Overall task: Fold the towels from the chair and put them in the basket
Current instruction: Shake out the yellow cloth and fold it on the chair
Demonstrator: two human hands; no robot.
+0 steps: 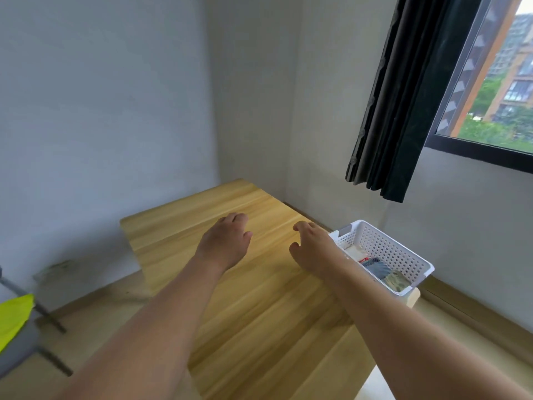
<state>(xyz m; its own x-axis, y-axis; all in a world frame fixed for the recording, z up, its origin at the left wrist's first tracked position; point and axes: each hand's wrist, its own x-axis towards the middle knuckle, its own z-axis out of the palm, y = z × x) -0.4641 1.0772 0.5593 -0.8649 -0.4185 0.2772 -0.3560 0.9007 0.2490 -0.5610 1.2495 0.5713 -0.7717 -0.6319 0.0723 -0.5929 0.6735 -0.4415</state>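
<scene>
- Where the wooden desk (259, 298) meets the room corner, both bare arms reach out over its top.
- Left hand (227, 241): palm down above the desk, fingers loosely curled, grip relaxed and holding nothing.
- Right hand (313, 249): just beside the basket, fingers and thumb spread, grip wide and holding nothing.
- Basket (403, 249): white, perforated, on the desk's right edge near the wall.
- Towels (377, 268): folded pieces in the basket, one grey, one greenish, something pale under them.
- Chair (28, 336): at far left on the floor, grey seat, dark frame.
- Yellow-green cloth (13, 316): on the chair; whether it is a towel cannot be told.
- Curtain (409, 105): dark, hanging beside the window (496, 82).
</scene>
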